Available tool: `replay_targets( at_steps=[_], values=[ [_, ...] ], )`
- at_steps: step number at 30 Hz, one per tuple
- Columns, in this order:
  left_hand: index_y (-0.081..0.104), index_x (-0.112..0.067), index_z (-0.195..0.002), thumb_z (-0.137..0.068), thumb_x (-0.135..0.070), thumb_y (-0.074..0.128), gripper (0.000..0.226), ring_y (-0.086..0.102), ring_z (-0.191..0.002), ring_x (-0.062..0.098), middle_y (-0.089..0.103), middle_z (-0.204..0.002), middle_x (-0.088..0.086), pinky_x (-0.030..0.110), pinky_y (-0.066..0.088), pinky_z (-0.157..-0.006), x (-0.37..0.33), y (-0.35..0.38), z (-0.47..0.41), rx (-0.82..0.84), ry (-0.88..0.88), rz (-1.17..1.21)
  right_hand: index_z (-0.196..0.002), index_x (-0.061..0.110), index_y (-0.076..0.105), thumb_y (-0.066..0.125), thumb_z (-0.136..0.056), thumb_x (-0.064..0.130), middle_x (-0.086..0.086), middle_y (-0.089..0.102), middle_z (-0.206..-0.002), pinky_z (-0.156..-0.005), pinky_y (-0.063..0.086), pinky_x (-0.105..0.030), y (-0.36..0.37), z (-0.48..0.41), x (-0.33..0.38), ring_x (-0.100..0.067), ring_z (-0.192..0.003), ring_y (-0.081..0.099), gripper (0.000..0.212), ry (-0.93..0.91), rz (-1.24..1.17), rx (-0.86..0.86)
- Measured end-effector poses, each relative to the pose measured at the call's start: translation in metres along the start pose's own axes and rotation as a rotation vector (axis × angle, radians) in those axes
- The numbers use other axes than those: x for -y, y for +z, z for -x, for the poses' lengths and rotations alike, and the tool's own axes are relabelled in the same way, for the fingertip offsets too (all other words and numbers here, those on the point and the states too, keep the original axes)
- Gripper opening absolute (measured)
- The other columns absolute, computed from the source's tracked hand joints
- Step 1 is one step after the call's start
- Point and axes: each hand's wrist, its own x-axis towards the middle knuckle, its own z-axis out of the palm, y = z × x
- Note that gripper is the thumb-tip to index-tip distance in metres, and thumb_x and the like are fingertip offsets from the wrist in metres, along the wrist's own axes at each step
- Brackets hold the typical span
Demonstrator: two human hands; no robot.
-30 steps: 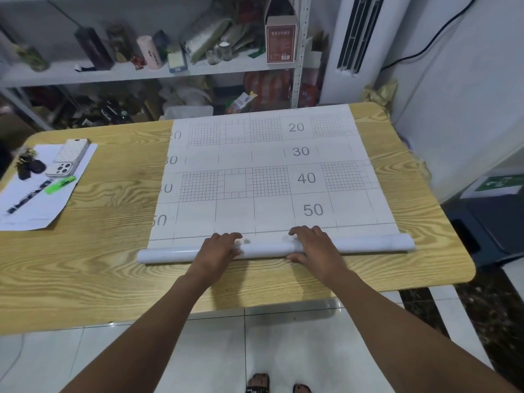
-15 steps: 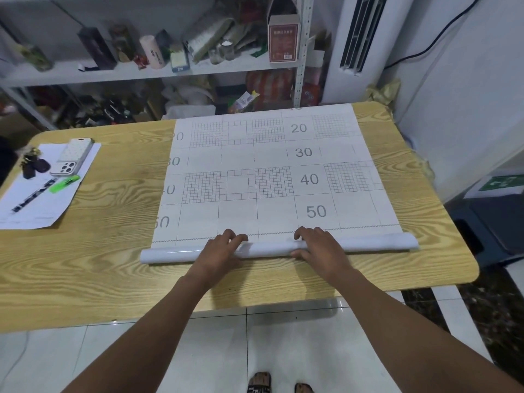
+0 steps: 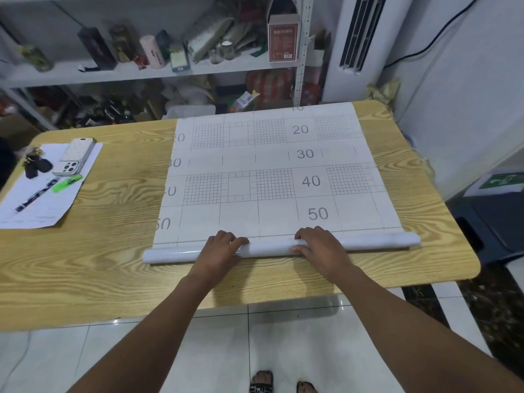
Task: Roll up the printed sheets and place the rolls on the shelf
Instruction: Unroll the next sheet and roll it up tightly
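Observation:
A large printed sheet (image 3: 272, 171) with grids and the numbers 20 to 50 lies flat on the wooden table (image 3: 93, 251). Its near end is wound into a glossy white roll (image 3: 270, 247) that runs left to right. My left hand (image 3: 219, 251) and my right hand (image 3: 319, 245) lie on top of the roll side by side, fingers curled over its far side and thumbs at the near side. The metal shelf (image 3: 127, 73) stands behind the table, crowded with items.
At the table's left end lie a paper sheet (image 3: 37, 205), a phone (image 3: 74, 157), keys (image 3: 35, 165), a green highlighter (image 3: 67, 183) and a pen. A white air conditioner (image 3: 354, 46) stands at the back right, a wall on the right. Tiled floor below.
The roll and both hands have edged slightly away from me along the sheet. The camera view has shifted a little.

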Motion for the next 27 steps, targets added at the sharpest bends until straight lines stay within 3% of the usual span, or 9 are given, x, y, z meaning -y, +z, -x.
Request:
replay_targets(
  at_steps=[5, 9, 12, 16, 22, 27],
  values=[
    [0.064, -0.019, -0.101, -0.058, -0.014, 0.085, 0.048, 0.055, -0.070, 0.027, 0.059, -0.082, 0.005, 0.029, 0.035, -0.059, 0.003, 0.005, 0.001, -0.010, -0.007, 0.097, -0.115, 0.009, 0.059, 0.051, -0.095, 0.031, -0.003, 0.052, -0.118, -0.090, 0.037, -0.031, 0.011, -0.001, -0.002, -0.022, -0.104, 0.048, 0.031, -0.040, 0.036, -0.008],
    [0.056, -0.022, -0.121, -0.083, -0.020, 0.065, 0.040, 0.047, -0.091, 0.029, 0.047, -0.109, 0.009, 0.030, 0.039, -0.078, -0.001, -0.002, 0.001, 0.013, -0.082, 0.171, -0.118, 0.012, 0.060, 0.048, -0.095, 0.035, -0.002, 0.049, -0.121, -0.093, 0.036, -0.032, 0.014, 0.001, -0.003, -0.022, -0.107, 0.044, 0.035, -0.047, 0.094, -0.033],
    [0.054, -0.019, -0.125, -0.086, -0.018, 0.060, 0.040, 0.047, -0.094, 0.029, 0.050, -0.107, 0.012, 0.028, 0.033, -0.076, 0.000, -0.002, 0.001, 0.020, -0.040, 0.125, -0.122, 0.015, 0.058, 0.045, -0.096, 0.039, -0.002, 0.048, -0.122, -0.095, 0.035, -0.032, 0.015, 0.002, -0.003, -0.022, -0.108, 0.041, 0.038, -0.041, 0.136, -0.028],
    [0.060, -0.012, -0.116, -0.078, -0.011, 0.068, 0.039, 0.052, -0.080, 0.033, 0.056, -0.093, 0.014, 0.031, 0.033, -0.068, 0.004, -0.001, 0.003, 0.004, 0.018, 0.115, -0.126, 0.018, 0.055, 0.043, -0.096, 0.043, 0.000, 0.047, -0.122, -0.095, 0.033, -0.030, 0.015, 0.004, -0.005, -0.021, -0.109, 0.039, 0.041, -0.034, 0.132, -0.030],
    [0.042, -0.018, -0.133, -0.091, -0.025, 0.053, 0.044, 0.047, -0.100, 0.028, 0.051, -0.116, 0.008, 0.032, 0.036, -0.082, -0.001, -0.003, 0.001, 0.065, -0.054, 0.101, -0.131, 0.019, 0.047, 0.054, -0.087, 0.049, 0.000, 0.048, -0.124, -0.095, 0.033, -0.033, 0.016, 0.007, -0.005, -0.021, -0.111, 0.040, 0.053, -0.029, 0.068, -0.042],
    [0.040, -0.014, -0.133, -0.093, -0.019, 0.049, 0.041, 0.047, -0.101, 0.028, 0.051, -0.118, 0.009, 0.034, 0.036, -0.083, -0.003, -0.005, 0.006, 0.046, -0.066, 0.127, -0.126, 0.017, 0.047, 0.063, -0.083, 0.045, 0.001, 0.051, -0.123, -0.093, 0.033, -0.031, 0.016, 0.007, -0.003, -0.021, -0.110, 0.042, 0.054, -0.019, 0.051, -0.039]
  ],
)
